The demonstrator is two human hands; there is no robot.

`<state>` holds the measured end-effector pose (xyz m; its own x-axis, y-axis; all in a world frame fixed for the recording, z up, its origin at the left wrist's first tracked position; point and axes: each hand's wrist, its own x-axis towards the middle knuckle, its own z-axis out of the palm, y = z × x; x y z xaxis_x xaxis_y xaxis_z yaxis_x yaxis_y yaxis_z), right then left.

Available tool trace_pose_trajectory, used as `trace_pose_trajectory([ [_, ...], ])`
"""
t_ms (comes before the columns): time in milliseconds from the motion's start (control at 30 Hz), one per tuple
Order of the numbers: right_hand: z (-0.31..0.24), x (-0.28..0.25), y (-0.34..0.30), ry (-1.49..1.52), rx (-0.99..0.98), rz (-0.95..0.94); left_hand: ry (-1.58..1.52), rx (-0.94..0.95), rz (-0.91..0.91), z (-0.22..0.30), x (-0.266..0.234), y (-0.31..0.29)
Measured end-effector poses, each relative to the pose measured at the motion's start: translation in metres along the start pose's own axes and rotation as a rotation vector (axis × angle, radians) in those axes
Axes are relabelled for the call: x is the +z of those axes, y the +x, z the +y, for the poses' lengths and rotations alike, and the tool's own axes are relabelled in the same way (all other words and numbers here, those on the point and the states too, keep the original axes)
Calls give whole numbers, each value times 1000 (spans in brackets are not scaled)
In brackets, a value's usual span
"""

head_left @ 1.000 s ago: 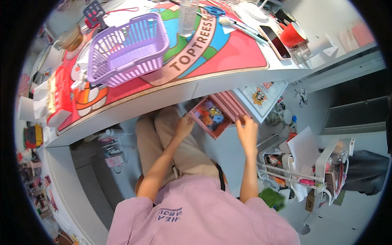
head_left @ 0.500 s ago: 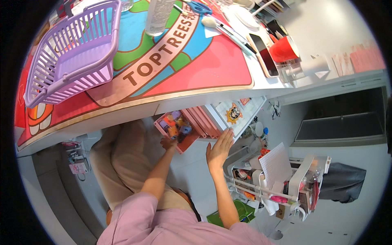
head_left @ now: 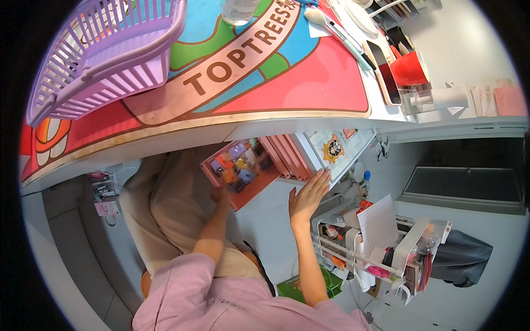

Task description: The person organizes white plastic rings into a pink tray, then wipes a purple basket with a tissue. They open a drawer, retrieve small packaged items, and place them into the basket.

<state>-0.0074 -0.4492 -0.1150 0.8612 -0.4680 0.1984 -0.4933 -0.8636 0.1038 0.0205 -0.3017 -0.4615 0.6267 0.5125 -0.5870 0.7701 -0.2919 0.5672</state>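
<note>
A pink drawer [head_left: 243,171] is pulled out from a small drawer unit under the white desk [head_left: 259,128]. Several small colourful items lie inside it. My left hand [head_left: 220,194] sits at the drawer's near corner, fingers curled against its underside or front. My right hand [head_left: 309,196] is flat and open, its fingertips resting on the white front of the drawer unit [head_left: 326,154], which carries a round orange sticker. I am seated, with beige trousers and pink sleeves in view.
A purple plastic basket [head_left: 105,52] stands on a colourful desk mat [head_left: 276,71]. A red cup [head_left: 409,69], a phone and pens lie at the desk's right. A white wire trolley [head_left: 381,248] full of small supplies stands to my right.
The view has moved closer to the desk edge. The pink drawer has come further out toward me. My right hand has gone from hovering to resting on the drawer unit's front.
</note>
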Motion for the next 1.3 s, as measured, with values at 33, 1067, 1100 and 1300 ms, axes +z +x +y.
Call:
trace_pose_trajectory([
  [33,4,1,-4,-15,33,5,-225,-61,-90,14,-27,-13],
  [1067,33,-10,-22,707,-37,-397,-549,173,-677,152,-392,-74],
  [1100,37,-13,-18,845,42,-542,-489,168,-687,163,-399,-77],
  [1300,41,-61,-73,866,21,-453,-441,204,-616,167,-456,-119],
])
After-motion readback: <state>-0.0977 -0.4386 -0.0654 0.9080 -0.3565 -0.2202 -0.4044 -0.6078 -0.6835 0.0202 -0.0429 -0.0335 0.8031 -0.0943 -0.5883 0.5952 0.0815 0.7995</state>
